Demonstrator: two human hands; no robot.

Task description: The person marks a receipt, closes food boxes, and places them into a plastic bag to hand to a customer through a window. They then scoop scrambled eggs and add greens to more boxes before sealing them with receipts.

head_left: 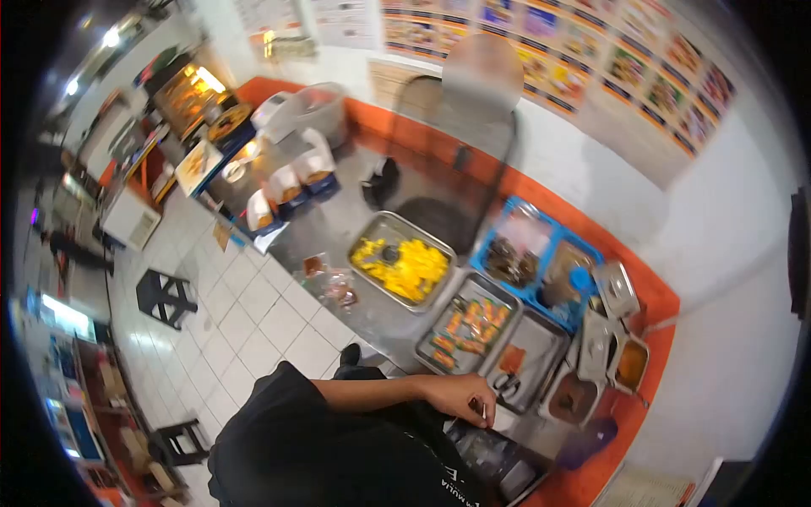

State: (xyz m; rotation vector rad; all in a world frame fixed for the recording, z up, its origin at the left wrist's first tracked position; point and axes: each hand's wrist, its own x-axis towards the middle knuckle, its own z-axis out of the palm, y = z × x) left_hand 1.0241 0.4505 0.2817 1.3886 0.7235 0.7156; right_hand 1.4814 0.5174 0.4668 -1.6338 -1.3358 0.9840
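My left hand point(463, 397) reaches across from a black sleeve, its fingers curled down and closed. What they hold, if anything, is hidden. Just below it lies a dark tray point(530, 492) with clear plastic in it. Black-handled scissors point(507, 384) and an orange-brown piece point(512, 359) rest in a metal tray point(547, 338) beyond the hand. Beside that, another metal tray point(420, 348) holds several small orange and green wrapped packets point(473, 325). My right hand does not show.
A metal tray point(353, 264) of yellow food point(414, 269) stands farther along the steel counter point(317, 228). Blue baskets point(553, 226), metal containers with sauces point(573, 397) and a blurred purple thing point(587, 444) line the right. Black stools point(166, 297) stand on the tiled floor.
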